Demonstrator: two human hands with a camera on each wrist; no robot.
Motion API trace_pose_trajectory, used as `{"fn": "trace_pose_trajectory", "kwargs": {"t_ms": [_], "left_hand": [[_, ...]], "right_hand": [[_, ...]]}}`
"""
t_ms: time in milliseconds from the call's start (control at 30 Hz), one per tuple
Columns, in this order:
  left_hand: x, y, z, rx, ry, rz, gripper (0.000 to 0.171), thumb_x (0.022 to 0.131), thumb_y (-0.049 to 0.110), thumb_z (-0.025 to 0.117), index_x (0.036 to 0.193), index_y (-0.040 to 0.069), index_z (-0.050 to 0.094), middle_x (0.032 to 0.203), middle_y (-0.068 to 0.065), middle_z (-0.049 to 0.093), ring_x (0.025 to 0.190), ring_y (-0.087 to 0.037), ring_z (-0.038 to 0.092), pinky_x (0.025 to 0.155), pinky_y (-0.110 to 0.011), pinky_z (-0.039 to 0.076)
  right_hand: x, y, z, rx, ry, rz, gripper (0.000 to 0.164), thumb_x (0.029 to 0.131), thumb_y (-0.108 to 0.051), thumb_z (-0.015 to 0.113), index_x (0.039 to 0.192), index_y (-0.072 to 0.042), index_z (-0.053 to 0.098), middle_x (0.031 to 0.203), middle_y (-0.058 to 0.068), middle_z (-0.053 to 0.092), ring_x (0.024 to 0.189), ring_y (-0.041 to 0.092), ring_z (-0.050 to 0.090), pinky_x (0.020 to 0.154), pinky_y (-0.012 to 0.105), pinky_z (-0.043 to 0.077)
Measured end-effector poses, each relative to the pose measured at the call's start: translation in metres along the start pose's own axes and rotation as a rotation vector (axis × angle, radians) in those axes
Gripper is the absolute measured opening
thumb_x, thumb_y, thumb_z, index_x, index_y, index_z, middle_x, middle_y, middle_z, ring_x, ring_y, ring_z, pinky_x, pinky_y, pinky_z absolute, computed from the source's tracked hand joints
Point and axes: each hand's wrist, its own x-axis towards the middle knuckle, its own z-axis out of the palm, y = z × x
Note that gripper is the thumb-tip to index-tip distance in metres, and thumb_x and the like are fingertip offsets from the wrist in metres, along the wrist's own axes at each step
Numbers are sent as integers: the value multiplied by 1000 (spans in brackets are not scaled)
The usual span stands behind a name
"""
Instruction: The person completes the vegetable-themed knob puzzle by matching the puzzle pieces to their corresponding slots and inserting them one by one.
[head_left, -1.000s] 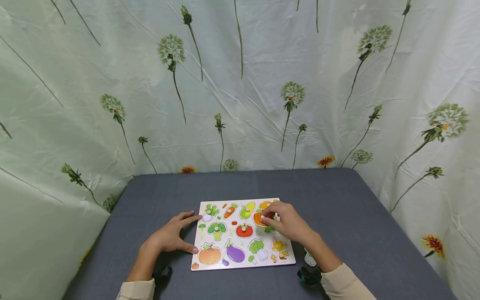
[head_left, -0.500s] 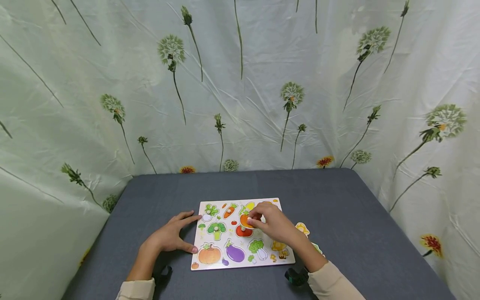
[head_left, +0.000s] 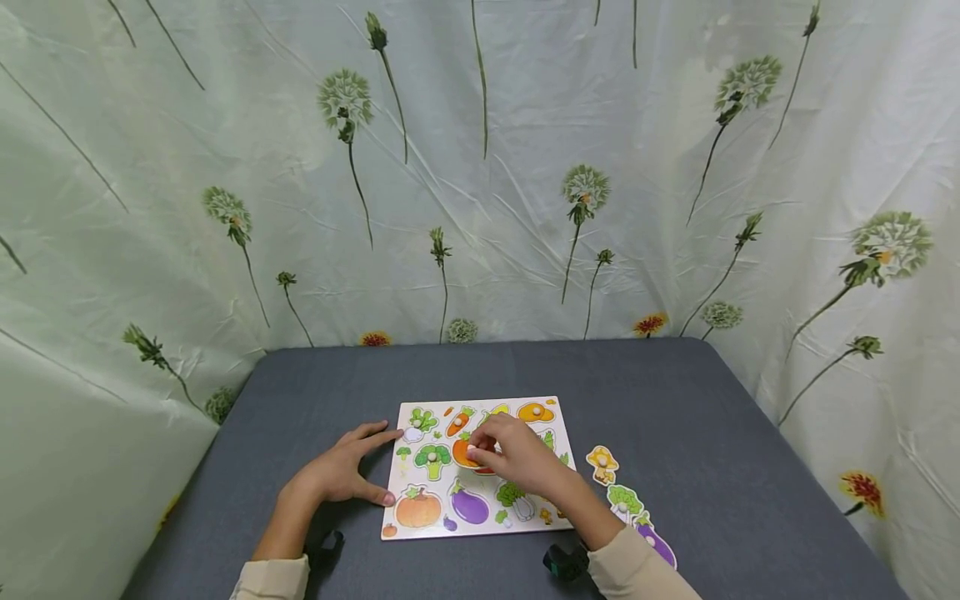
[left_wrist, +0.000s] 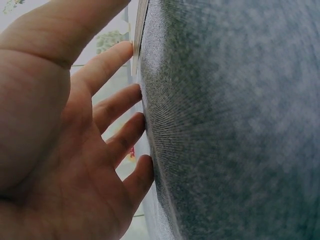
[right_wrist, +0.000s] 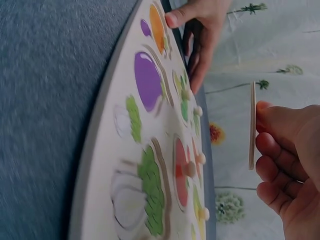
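Observation:
A white wooden vegetable puzzle board (head_left: 480,533) lies on the dark cloth table. My right hand (head_left: 517,454) pinches an orange pumpkin puzzle piece (head_left: 461,452) above the board, over the broccoli and tomato. In the right wrist view the pumpkin piece (right_wrist: 252,127) shows edge-on, raised clear of the board. My left hand (head_left: 341,467) rests at the board's left edge, fingers spread, with fingertip and thumb touching it. Printed pumpkin (head_left: 418,508) and eggplant (head_left: 470,504) places show along the front row. Knobbed broccoli (head_left: 432,458) and carrot (head_left: 459,423) pieces sit in the board.
Right of the board lie loose mushroom (head_left: 602,463), leafy green cabbage (head_left: 624,500) and purple eggplant (head_left: 660,546) pieces; the right sleeve partly covers the eggplant. A flowered curtain (head_left: 495,208) hangs behind the table (head_left: 337,375).
My right hand has carried the pumpkin piece leftward across the board from its right side. The loose pieces at right have come into view. My left hand has stayed still.

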Motion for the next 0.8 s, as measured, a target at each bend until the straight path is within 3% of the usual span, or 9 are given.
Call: {"fn": "trace_pose_trajectory", "kwargs": {"t_ms": [400,700,800], "left_hand": [[-1,1,-2,-15,-17,-5,108,65,54,95,157,25,46,166,-16,31,151,-48,27,108,-74,33],[0,-1,-1,-12,-27,15,108,66,54,94,158,23,44,166,-18,30,151,-49,26,108,-75,33],[0,-1,-2,-14,-24,23,108,67,54,94,158,23,45,166,-18,31,151,-49,26,108,-75,33]], "right_hand": [[9,-10,23,-6,-56,-34,8,94,-23,77,93,-16,76,83,-9,65,77,0,54,69,16,47],[14,-23,37,-16,-136,-2,10,94,-29,78,91,-20,75,78,-15,60,74,-2,52,66,14,45],[15,-27,43,-27,-150,-28,9,93,-28,79,90,-20,76,76,-16,61,72,-4,52,67,13,44]]}}
